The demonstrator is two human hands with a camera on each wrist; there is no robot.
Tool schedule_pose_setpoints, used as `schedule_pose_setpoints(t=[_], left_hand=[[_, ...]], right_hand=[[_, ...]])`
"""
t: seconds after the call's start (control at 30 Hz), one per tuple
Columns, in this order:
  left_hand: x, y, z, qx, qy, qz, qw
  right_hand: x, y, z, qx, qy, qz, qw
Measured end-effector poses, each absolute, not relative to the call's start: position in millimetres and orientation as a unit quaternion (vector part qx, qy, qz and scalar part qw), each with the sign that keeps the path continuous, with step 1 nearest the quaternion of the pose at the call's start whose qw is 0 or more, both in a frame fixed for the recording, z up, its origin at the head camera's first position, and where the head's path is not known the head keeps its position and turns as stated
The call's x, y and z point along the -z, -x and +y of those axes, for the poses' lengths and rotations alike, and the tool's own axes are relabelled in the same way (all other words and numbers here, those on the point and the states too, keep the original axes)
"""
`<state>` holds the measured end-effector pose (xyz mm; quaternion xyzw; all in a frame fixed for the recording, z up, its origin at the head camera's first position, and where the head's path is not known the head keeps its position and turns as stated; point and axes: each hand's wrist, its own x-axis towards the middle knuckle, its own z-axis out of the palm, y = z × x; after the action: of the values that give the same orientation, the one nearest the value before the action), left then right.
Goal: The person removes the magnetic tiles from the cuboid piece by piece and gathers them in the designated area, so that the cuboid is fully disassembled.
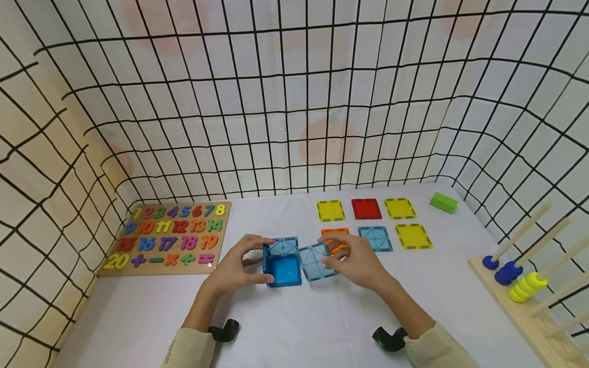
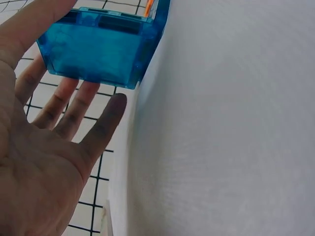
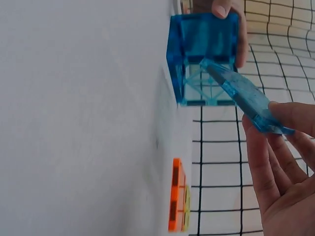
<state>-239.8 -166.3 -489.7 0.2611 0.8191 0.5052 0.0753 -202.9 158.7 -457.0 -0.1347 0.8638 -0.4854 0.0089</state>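
Note:
Blue see-through magnetic tiles stand joined as a part-built box (image 1: 283, 270) on the white cloth, its top and right side uncovered. My left hand (image 1: 238, 260) holds the box at its left side, thumb on the near corner and fingers at the far one. Between thumb and fingers, my right hand (image 1: 353, 259) pinches a loose blue magnetic tile (image 1: 315, 261). That tile tilts beside the box's uncovered right side, one corner close to it; in the right wrist view the tile (image 3: 241, 96) overlaps the box (image 3: 209, 37), so touching or apart is unclear.
Beyond my right hand lie an orange tile (image 1: 334, 235), a blue tile (image 1: 375, 239), a red tile (image 1: 366, 209) and several yellow tiles (image 1: 414, 236). A green block (image 1: 443, 202) sits farther right. A number board (image 1: 163, 237) lies left; a wooden peg stand (image 1: 530, 316) with rings is right.

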Motion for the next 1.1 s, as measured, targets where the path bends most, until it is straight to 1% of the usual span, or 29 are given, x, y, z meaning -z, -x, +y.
schedule_pose_setpoints(t=[0.17,0.37,0.53,0.9,1.0,1.1], left_hand=[[488.4,239.7,-166.6,-0.506,-0.256,0.821,0.066],[492.3,240.6,-166.5,-0.509,-0.254,0.82,0.067],[493.3,239.8,-166.2,-0.514,-0.255,0.816,0.071],[492.4,240.1,-166.3,-0.518,-0.255,0.813,0.074],[492.0,240.0,-166.2,-0.519,-0.254,0.812,0.075],[492.0,240.7,-166.4,-0.521,-0.253,0.811,0.076]], right_hand=[[460.7,205.3,177.6,0.509,0.094,0.856,0.015],[469.0,207.9,198.4,0.526,0.082,0.847,0.022],[475.0,207.8,209.5,0.53,0.073,0.843,0.044],[487.5,208.1,221.2,0.518,0.039,0.847,0.111],[490.0,207.7,221.9,0.504,0.045,0.855,0.115],[493.1,208.1,222.1,0.473,0.054,0.873,0.104]])
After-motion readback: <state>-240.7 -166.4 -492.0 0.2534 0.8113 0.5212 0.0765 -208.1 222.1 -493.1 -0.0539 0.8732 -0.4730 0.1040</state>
